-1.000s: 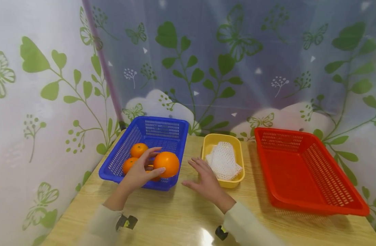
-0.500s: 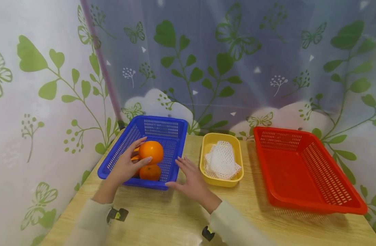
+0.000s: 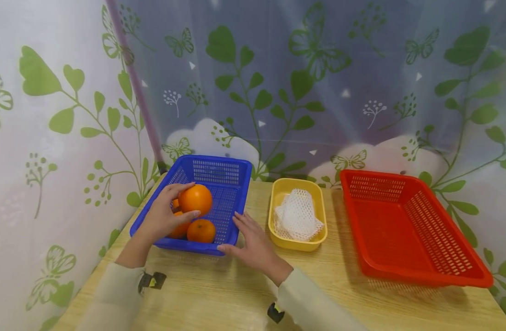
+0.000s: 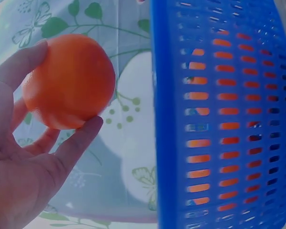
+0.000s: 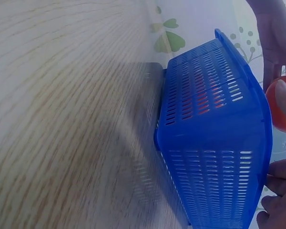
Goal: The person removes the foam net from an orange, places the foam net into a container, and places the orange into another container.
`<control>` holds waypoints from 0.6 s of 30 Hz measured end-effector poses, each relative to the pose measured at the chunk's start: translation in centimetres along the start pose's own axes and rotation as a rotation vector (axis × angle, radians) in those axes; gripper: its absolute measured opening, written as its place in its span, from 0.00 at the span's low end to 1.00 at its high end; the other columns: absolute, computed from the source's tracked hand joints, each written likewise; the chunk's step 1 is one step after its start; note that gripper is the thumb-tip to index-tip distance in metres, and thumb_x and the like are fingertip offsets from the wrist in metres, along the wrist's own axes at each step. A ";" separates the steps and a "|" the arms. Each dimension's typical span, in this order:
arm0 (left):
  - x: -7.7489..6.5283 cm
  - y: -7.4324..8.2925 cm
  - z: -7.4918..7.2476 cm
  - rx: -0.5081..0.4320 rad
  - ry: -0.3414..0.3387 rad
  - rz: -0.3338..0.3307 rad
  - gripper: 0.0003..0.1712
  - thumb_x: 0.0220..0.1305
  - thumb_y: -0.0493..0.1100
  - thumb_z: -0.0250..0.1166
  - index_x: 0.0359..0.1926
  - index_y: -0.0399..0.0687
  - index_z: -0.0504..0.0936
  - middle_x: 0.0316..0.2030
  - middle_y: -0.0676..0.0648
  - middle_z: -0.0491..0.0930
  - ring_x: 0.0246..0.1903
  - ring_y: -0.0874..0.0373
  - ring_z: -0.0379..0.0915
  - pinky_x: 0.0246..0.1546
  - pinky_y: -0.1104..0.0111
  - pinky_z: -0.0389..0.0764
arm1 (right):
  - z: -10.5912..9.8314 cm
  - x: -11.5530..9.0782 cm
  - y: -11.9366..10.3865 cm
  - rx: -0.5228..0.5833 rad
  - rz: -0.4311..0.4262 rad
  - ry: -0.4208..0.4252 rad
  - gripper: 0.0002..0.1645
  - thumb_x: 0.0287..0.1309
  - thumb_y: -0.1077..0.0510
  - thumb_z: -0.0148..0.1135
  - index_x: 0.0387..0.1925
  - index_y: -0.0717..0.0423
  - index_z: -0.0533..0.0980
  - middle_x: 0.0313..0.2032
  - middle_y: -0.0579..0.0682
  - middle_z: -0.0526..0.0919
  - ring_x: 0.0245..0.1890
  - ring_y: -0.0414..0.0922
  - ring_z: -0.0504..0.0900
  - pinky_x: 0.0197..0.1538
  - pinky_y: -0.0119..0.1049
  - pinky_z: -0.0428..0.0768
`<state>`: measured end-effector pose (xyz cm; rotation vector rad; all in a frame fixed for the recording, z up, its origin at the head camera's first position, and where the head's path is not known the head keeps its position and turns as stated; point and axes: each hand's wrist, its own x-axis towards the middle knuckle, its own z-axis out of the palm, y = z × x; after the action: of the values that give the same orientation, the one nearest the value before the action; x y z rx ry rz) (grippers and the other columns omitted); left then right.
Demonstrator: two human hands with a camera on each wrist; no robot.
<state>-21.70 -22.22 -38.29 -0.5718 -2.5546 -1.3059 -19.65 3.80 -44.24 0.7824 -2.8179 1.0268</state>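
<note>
Thumb and fingertips of my left hand (image 3: 159, 218) grip an orange (image 3: 196, 201) above the left side of the blue basket (image 3: 232, 165). In the left wrist view, the held orange (image 4: 69, 81) is above the rim, and orange colour shows through the basket's slots (image 4: 226, 138). Inside, one loose orange (image 3: 201, 231) lies near the front, with others partly hidden by the left hand. My right hand (image 3: 255, 243) is at the basket's front right corner, fingers extended over the rim, holding nothing. The right wrist view shows the basket's outside corner (image 5: 214, 129) beside that hand.
Right of the blue basket stands a yellow bin (image 3: 300, 246) with white foam netting (image 3: 298, 216). A large red basket (image 3: 381, 230) is farther right. All rest on a wooden table (image 3: 220, 294) with a patterned curtain (image 3: 253, 92) behind.
My left hand has moved left with the orange, from near the basket's right side to over its left side. My right hand has moved left from beside the yellow bin to the blue basket's rim.
</note>
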 end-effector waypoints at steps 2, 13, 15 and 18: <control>0.2 0.1 -0.2 0.017 0.002 -0.005 0.39 0.56 0.40 0.73 0.67 0.43 0.68 0.62 0.33 0.61 0.58 0.36 0.67 0.52 0.46 0.77 | 0.0 0.1 -0.1 0.002 0.003 -0.002 0.54 0.54 0.27 0.59 0.71 0.57 0.61 0.73 0.49 0.58 0.74 0.51 0.49 0.72 0.53 0.54; 1.4 0.3 -1.2 0.066 -0.027 -0.089 0.40 0.58 0.47 0.72 0.68 0.45 0.64 0.63 0.35 0.66 0.56 0.36 0.69 0.50 0.45 0.78 | 0.4 0.3 -0.2 -0.017 0.041 -0.011 0.57 0.53 0.26 0.59 0.72 0.58 0.59 0.74 0.50 0.54 0.74 0.52 0.50 0.72 0.51 0.55; 1.7 0.3 -1.4 0.056 -0.044 -0.102 0.40 0.59 0.48 0.71 0.68 0.44 0.63 0.62 0.35 0.68 0.55 0.36 0.70 0.51 0.44 0.77 | 0.3 0.3 -0.2 -0.021 0.061 -0.019 0.59 0.52 0.24 0.59 0.72 0.58 0.58 0.75 0.49 0.52 0.74 0.52 0.50 0.72 0.51 0.55; 2.2 0.2 -1.6 0.044 -0.057 -0.093 0.41 0.60 0.48 0.70 0.68 0.45 0.60 0.61 0.34 0.67 0.56 0.36 0.69 0.53 0.44 0.75 | 0.3 0.4 -0.2 -0.039 0.074 -0.029 0.61 0.51 0.23 0.57 0.73 0.58 0.57 0.75 0.50 0.51 0.74 0.52 0.49 0.72 0.52 0.55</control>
<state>-23.62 -22.88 -36.41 -0.4943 -2.6786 -1.2762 -19.85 3.34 -44.28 0.6996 -2.9021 0.9750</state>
